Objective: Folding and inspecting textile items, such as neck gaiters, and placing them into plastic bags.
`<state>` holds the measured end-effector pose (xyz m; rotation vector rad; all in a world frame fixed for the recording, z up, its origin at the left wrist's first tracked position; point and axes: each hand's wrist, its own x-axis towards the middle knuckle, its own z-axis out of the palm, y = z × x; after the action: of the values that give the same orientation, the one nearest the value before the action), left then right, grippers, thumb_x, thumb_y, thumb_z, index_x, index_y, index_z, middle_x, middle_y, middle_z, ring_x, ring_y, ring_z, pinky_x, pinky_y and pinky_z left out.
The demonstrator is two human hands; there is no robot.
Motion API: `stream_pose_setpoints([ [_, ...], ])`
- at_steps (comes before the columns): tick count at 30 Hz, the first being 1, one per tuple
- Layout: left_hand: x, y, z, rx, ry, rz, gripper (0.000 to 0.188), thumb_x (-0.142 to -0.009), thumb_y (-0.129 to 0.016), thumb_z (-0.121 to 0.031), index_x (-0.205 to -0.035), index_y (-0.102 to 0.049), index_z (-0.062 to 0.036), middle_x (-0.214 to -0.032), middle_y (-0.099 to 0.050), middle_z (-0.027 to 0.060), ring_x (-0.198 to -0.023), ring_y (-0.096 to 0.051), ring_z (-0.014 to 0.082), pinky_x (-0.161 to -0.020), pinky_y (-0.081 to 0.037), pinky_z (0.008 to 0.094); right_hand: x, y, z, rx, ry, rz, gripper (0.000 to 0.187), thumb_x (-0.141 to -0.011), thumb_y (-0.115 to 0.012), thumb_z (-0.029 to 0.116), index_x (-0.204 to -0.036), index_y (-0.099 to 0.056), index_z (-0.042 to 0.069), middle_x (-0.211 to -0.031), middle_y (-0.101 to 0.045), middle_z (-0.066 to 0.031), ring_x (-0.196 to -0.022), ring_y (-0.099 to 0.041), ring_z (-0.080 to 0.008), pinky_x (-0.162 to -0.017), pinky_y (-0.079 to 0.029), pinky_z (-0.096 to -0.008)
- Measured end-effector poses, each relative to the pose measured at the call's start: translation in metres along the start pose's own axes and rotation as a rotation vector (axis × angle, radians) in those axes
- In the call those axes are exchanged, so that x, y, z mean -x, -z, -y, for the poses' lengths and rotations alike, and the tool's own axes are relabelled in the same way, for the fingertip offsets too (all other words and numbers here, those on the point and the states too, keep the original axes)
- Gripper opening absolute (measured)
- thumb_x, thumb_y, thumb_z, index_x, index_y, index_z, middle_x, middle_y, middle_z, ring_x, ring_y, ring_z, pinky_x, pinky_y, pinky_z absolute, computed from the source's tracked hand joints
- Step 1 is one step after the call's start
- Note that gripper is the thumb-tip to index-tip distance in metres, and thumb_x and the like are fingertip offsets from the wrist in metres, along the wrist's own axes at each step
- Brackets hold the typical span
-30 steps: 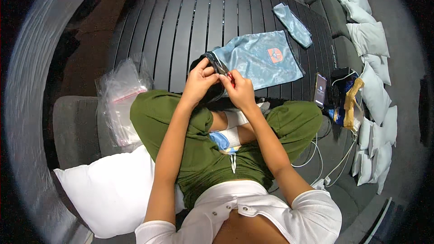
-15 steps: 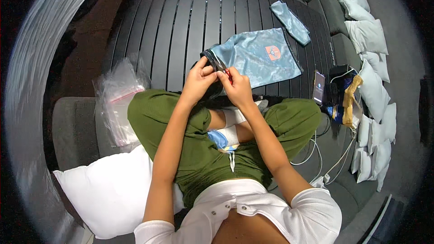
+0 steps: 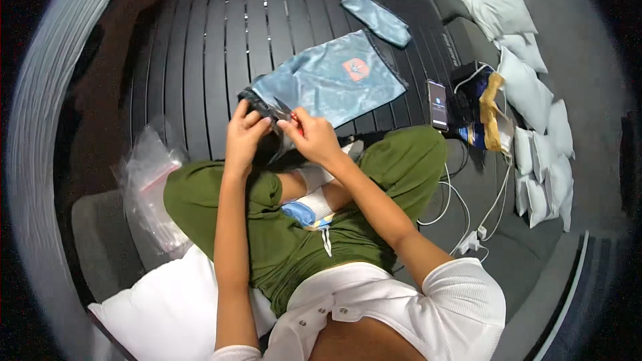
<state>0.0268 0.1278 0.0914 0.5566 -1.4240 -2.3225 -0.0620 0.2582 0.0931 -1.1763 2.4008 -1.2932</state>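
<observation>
A light-blue cloth piece [image 3: 321, 83] with a pink-orange patch and dark trim lies on the slatted table. Its dark edge [image 3: 249, 101] reaches the table's near side, where my left hand [image 3: 245, 135] pinches it between thumb and fingers. My right hand [image 3: 314, 135] is closed on small red-handled scissors [image 3: 294, 120], the dark blades pointing up and left beside that edge. Most of the handle is hidden in my fingers. Dark material hangs below my hands, partly hidden. Farther back lies a folded light-blue cloth [image 3: 376, 19].
I sit cross-legged on a grey sofa at the dark slatted table [image 3: 200, 47]. A phone [image 3: 437, 103] stands at the table's right edge, beside a yellow-and-blue bag [image 3: 491, 110] and white cables [image 3: 455, 200]. Clear plastic bags [image 3: 150, 194] and a white pillow [image 3: 160, 304] are at left. White pillows [image 3: 525, 83] line the right.
The view has shifted, so everything sits farther left. My right hand's scissors have tilted out from the dark edge, and the blades show more plainly. My left hand keeps its pinch.
</observation>
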Motion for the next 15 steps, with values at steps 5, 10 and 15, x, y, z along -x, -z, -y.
stream_pose_setpoints([
  [5,-0.002,0.005,0.001,-0.008,0.006,-0.061,0.049,-0.078,-0.052,0.003,-0.125,-0.036,-0.0006,-0.092,-0.059,0.0020,-0.076,-0.054,0.0056,-0.065,-0.044,0.0172,-0.017,0.066,-0.052,0.237,-0.202,-0.229,0.047,-0.089,-0.035,0.046,-0.078,-0.048,0.002,-0.055,-0.051,-0.0168,-0.050,-0.055,-0.0334,-0.048,-0.040,-0.0368],
  [10,-0.004,-0.001,0.002,-0.075,0.064,-0.006,0.051,-0.078,-0.052,0.003,-0.125,-0.035,0.0005,-0.095,-0.060,0.0034,-0.077,-0.055,0.0067,-0.065,-0.044,0.0186,-0.066,0.183,-0.143,-0.004,-0.591,-0.322,0.061,-0.089,-0.023,0.049,-0.070,-0.053,0.001,-0.049,-0.055,-0.0123,-0.057,-0.059,-0.0284,-0.058,-0.044,-0.0393],
  [15,-0.001,-0.006,0.000,-0.005,0.082,-0.101,0.048,-0.076,-0.054,0.005,-0.121,-0.038,-0.0012,-0.076,-0.054,-0.0025,-0.057,-0.044,0.0018,-0.052,-0.037,0.0147,-0.067,0.243,-0.211,0.386,-0.972,-0.446,0.078,-0.085,-0.019,0.059,-0.083,-0.058,-0.009,-0.056,-0.058,-0.0182,-0.046,-0.057,-0.0265,-0.054,-0.049,-0.0384],
])
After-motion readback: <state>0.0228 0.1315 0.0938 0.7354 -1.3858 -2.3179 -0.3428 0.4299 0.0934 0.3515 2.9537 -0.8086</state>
